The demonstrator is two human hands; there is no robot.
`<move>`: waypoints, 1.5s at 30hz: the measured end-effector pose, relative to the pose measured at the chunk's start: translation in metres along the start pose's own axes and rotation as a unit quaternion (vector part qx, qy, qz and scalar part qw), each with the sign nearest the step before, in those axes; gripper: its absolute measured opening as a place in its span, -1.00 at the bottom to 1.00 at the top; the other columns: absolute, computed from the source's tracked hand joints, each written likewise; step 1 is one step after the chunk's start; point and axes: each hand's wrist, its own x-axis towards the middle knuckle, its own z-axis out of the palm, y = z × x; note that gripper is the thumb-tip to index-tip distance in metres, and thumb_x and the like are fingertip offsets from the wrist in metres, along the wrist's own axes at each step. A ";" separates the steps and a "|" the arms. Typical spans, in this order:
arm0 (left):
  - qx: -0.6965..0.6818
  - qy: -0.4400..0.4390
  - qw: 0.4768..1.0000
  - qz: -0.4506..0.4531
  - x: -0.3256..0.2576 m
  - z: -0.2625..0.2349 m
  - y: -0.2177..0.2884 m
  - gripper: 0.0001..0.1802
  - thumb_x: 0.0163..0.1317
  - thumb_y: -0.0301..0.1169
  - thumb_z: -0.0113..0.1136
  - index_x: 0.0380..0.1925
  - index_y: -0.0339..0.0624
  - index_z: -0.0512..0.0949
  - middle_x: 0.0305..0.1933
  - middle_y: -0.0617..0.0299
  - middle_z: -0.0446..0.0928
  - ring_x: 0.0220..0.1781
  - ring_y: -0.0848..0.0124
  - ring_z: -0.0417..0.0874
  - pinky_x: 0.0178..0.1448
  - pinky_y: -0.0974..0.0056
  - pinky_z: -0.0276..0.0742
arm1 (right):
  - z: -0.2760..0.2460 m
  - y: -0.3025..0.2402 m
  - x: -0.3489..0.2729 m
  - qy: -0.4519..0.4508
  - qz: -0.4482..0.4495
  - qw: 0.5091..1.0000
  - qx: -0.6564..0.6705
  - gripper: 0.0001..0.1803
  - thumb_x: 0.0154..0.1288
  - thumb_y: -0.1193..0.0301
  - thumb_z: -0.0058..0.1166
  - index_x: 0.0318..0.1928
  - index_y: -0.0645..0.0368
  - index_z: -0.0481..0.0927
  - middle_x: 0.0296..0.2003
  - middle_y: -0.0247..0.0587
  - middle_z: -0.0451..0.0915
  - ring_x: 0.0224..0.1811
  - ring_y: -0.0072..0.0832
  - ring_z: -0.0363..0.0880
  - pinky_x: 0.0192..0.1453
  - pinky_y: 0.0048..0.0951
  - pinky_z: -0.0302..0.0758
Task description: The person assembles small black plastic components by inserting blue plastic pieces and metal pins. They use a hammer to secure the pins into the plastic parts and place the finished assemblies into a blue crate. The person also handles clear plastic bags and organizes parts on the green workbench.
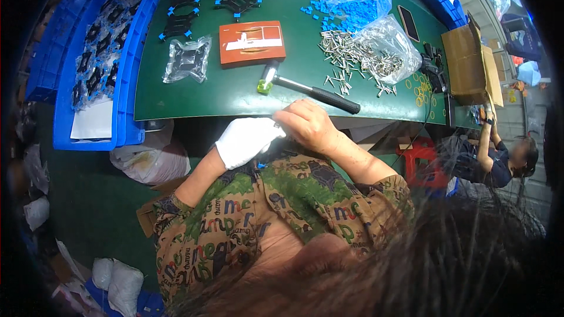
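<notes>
My left hand (247, 141), in a white glove, is closed in front of the table's near edge. Against its fingertips my bare right hand (308, 124) is closed too, thumb and fingers pinched together. Between and below them a dark piece with a blue tip (262, 165) partly shows; the hands hide most of it. On the table just beyond lies a hammer (317, 93) with a black grip and a clear yellow-green head end. Farther left are an orange-red box (251, 44), a bagged black bracket (187, 60) and several black X-shaped brackets with blue tips (238, 3).
Metal pins (352, 58) lie heaped beside a plastic bag (393, 47). Small blue caps (346, 14), a phone (408, 23) and yellow rings (422, 89) are nearby. A blue crate (120, 88) of bagged brackets stands left. At right, another person (490, 155) reaches toward a cardboard box (464, 61).
</notes>
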 end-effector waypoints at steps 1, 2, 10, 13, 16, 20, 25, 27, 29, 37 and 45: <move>-0.010 -0.003 1.000 -0.015 0.000 0.001 0.002 -0.81 0.39 -0.34 0.12 -0.12 0.01 0.69 -0.39 0.29 0.61 -0.38 0.31 0.67 -0.28 0.22 0.60 | 0.002 -0.001 -0.002 0.010 0.007 1.000 0.009 -0.66 0.10 0.55 0.34 -0.06 0.11 0.66 -0.29 -0.28 0.60 -0.26 -0.26 0.62 -0.19 -0.24 0.52; -0.012 0.003 1.000 -0.005 -0.001 0.002 0.002 -0.82 0.38 -0.35 0.13 -0.14 0.01 0.69 -0.39 0.29 0.61 -0.38 0.30 0.68 -0.28 0.22 0.60 | 0.005 -0.002 -0.004 0.021 0.014 1.000 0.018 -0.66 0.10 0.55 0.34 -0.07 0.11 0.66 -0.31 -0.27 0.60 -0.27 -0.24 0.62 -0.20 -0.23 0.52; 0.183 0.096 0.972 0.113 0.000 0.003 0.000 -0.88 0.33 -0.32 0.21 -0.22 0.04 0.69 -0.36 0.25 0.64 -0.35 0.23 0.69 -0.28 0.15 0.61 | 0.006 -0.001 0.000 0.032 0.010 0.999 0.015 -0.66 0.18 0.50 0.36 -0.01 0.13 0.64 -0.33 -0.27 0.59 -0.31 -0.26 0.61 -0.20 -0.22 0.51; 0.173 0.163 0.963 0.130 -0.004 0.002 -0.004 -0.88 0.35 -0.29 0.23 -0.25 -0.01 0.69 -0.36 0.19 0.65 -0.34 0.16 0.69 -0.27 0.09 0.60 | -0.007 0.010 0.006 0.019 0.004 0.999 -0.048 -0.65 0.26 0.41 0.38 0.05 0.12 0.63 -0.33 -0.31 0.60 -0.26 -0.32 0.62 -0.13 -0.26 0.47; 0.116 0.181 0.971 0.102 -0.004 -0.001 0.000 -0.85 0.38 -0.27 0.25 -0.28 -0.08 0.68 -0.37 0.11 0.63 -0.35 0.07 0.66 -0.26 0.05 0.58 | -0.041 0.049 0.029 0.038 0.022 0.988 -0.145 -0.71 0.30 0.46 0.29 0.02 0.15 0.66 -0.31 -0.23 0.64 -0.27 -0.20 0.64 -0.15 -0.20 0.51; 0.095 0.174 0.978 0.060 0.002 -0.001 0.002 -0.81 0.42 -0.37 0.21 -0.27 -0.13 0.78 -0.50 0.21 0.64 -0.48 0.31 0.62 -0.29 0.22 0.55 | -0.064 0.129 0.059 0.010 0.192 0.966 -0.170 -0.83 0.42 0.36 0.21 -0.06 0.08 0.74 -0.23 -0.20 0.69 -0.14 -0.10 0.68 -0.09 -0.16 0.52; 0.054 0.163 0.985 0.014 0.002 -0.002 0.005 -0.81 0.39 -0.25 0.23 -0.30 -0.12 0.66 -0.36 0.07 0.62 -0.31 0.07 0.65 -0.20 0.07 0.59 | -0.055 0.197 0.083 -0.052 0.214 0.939 -0.266 -0.76 0.46 0.19 0.18 -0.08 0.01 0.78 -0.21 -0.19 0.70 -0.08 -0.11 0.69 -0.04 -0.05 0.52; 0.061 0.159 0.985 0.019 0.003 -0.004 0.005 -0.79 0.39 -0.23 0.23 -0.31 -0.11 0.64 -0.32 0.05 0.62 -0.28 0.02 0.65 -0.17 0.03 0.60 | -0.052 0.210 0.092 -0.104 0.235 0.922 -0.288 -0.73 0.45 0.13 0.19 -0.07 -0.02 0.79 -0.16 -0.19 0.71 0.00 -0.13 0.69 -0.01 0.03 0.50; 0.064 0.156 0.985 0.023 0.004 -0.006 0.003 -0.80 0.39 -0.23 0.22 -0.31 -0.11 0.63 -0.32 0.05 0.63 -0.28 0.03 0.66 -0.17 0.03 0.61 | -0.048 0.217 0.097 -0.136 0.222 0.911 -0.319 -0.73 0.45 0.12 0.19 -0.08 -0.02 0.79 -0.14 -0.20 0.71 0.01 -0.13 0.69 0.00 0.02 0.50; 0.147 0.176 0.967 0.111 0.004 -0.005 -0.004 -0.81 0.39 -0.26 0.21 -0.31 -0.13 0.62 -0.33 0.04 0.62 -0.29 0.03 0.67 -0.18 0.02 0.61 | -0.045 0.230 0.100 -0.208 0.084 0.939 -0.262 -0.76 0.43 0.21 0.19 -0.03 -0.01 0.75 -0.07 -0.19 0.66 0.07 -0.16 0.64 0.11 0.00 0.52; 0.052 0.161 0.985 0.043 0.003 -0.005 -0.001 -0.83 0.37 -0.28 0.27 -0.26 -0.14 0.62 -0.31 0.04 0.61 -0.28 0.03 0.67 -0.17 0.02 0.63 | -0.053 0.183 0.093 -0.208 -0.061 0.961 -0.172 -0.77 0.35 0.44 0.18 -0.01 -0.01 0.74 -0.04 -0.24 0.64 0.08 -0.20 0.61 0.14 -0.15 0.55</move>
